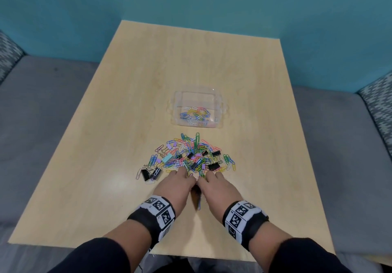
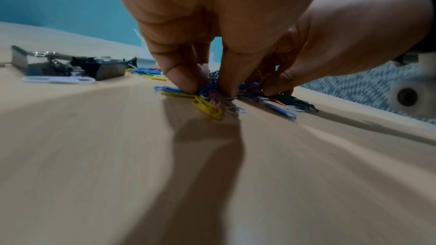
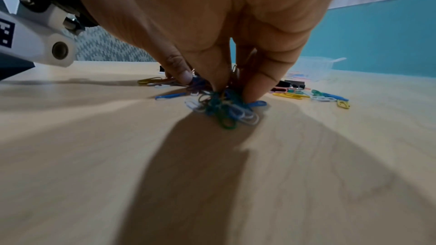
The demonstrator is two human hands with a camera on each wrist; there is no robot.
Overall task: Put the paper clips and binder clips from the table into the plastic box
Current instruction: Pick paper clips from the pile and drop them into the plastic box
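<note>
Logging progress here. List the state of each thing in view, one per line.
plastic box: open, upright, a few paper clips inside.
clip pile: still on the table.
left hand: pinching paper clips.
right hand: pinching paper clips.
black binder clips: untouched, left of the pile.

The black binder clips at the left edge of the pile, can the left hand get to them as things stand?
Probably yes. The black binder clips lie in the open beside the left hand, nothing between. But its fingers already pinch a bunch of paper clips, so the grip is occupied.
</note>
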